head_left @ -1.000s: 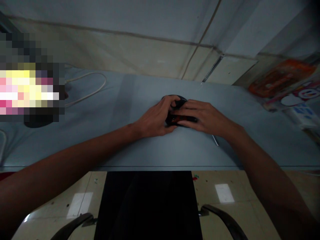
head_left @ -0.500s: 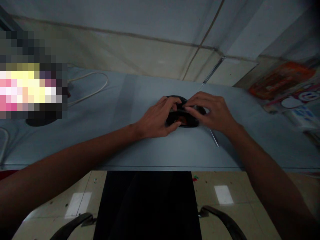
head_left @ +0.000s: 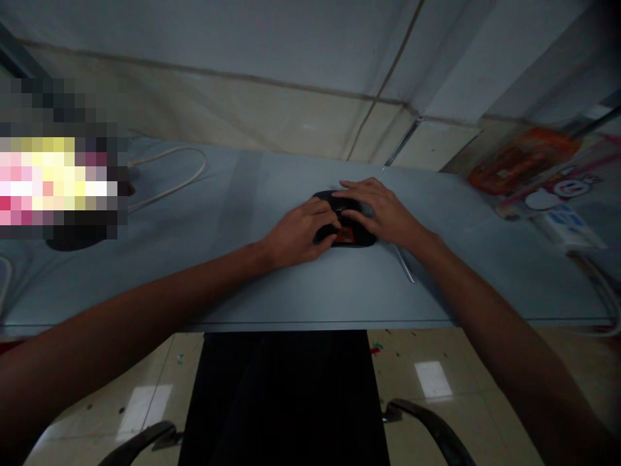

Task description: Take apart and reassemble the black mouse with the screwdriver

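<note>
A glossy black rounded object (head_left: pixel 361 234) with an orange patch on its near side lies on the grey-blue table; its exact kind I cannot make out. My left hand (head_left: pixel 303 230) is closed on its left end, fingers curled over the top and thumb along the near edge. From the right, my right hand (head_left: pixel 381 207) reaches over the far part, its fingers across the top and its thumb bent inward around it. Both hands hide much of the object. Below my right wrist a thin, shiny, pale rod (head_left: pixel 405 264) lies on the table, its upper end covered.
Behind the table (head_left: pixel 272 298) rises a tiled wall (head_left: pixel 233 103). To the left are a white cable (head_left: pixel 187 180) and a blurred-out item on a dark base (head_left: pixel 77 238). An orange package (head_left: pixel 526 162) and a white-and-blue box (head_left: pixel 565 223) stand right. Chair armrests flank my lap.
My right hand has flattened and moved left over the black object. The fingers of my left hand have curled further down onto it. The whole view has shifted slightly.
</note>
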Tool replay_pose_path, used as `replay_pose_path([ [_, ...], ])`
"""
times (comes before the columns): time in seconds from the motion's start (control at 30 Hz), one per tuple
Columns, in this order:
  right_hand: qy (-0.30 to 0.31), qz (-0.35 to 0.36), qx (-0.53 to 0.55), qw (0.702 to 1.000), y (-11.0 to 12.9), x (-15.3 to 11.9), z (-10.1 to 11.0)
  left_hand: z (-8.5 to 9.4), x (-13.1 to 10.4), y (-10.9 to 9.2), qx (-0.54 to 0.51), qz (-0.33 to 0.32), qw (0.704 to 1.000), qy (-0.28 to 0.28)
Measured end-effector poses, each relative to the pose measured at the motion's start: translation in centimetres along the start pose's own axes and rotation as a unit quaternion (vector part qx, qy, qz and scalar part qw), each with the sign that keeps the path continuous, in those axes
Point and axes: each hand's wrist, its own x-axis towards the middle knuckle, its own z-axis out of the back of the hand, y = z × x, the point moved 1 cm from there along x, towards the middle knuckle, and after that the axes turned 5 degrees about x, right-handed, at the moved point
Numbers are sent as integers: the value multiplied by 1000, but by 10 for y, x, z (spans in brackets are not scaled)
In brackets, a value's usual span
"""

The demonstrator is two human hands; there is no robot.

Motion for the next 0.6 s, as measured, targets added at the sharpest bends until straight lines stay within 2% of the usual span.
replay_pose_path([
  [0.1, -1, -1, 2, 1000, 4, 3, 1, 1, 0, 0, -2, 4, 1000, 1],
  [0.17, -34, -9, 2, 999, 8, 4, 6, 2, -1, -1, -5, 3, 1000, 4],
  [0.27, -103, -23, 34, 994, 14, 1, 23, 3, -1, -3, -13, 13, 1000, 16],
  [0.37, -129, -48, 99, 986, 14, -7, 46, 1, -2, -2, -43, 42, 998, 17],
  [0.43, -115, -55, 152, 980, 11, -13, 59, -1, -4, 1, -66, 52, 996, 0],
  [0.5, -73, -43, 187, 979, 10, -17, 66, -4, -4, 3, -83, 56, 995, -18],
  [0.6, 8, -8, 199, 980, 13, -17, 64, -4, -4, 5, -112, 71, 991, -30],
])
